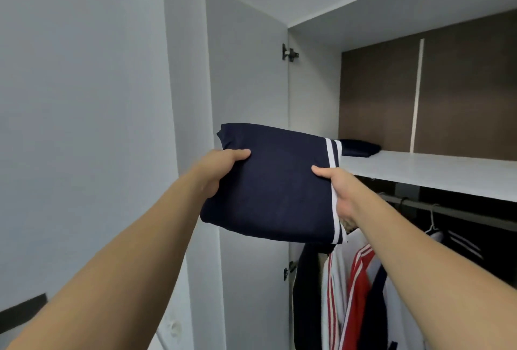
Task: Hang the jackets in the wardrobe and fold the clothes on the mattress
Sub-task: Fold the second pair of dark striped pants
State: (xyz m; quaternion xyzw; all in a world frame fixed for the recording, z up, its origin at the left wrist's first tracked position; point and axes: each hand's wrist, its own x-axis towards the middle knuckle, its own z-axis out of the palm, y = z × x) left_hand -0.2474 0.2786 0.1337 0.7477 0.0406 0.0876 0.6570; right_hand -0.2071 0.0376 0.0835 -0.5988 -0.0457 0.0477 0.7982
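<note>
Garment (pixel 274 184), folded, raised before shelf (pixel 436 167) | left hand (pixel 221 170), right hand (pixel 340 190) pinch its sides | jackets (pixel 361 288) hung on rail (pixel 458 211); one fold (pixel 359 147) shelved | mattress unseen, remainder unknown

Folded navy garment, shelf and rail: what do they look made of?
Folded navy garment: soft matte knit fabric, seemingly, creasing where held; white stripes along one edge. Shelf: smooth pale-grey board, probably laminate. Rail: dark, likely metal.
</note>
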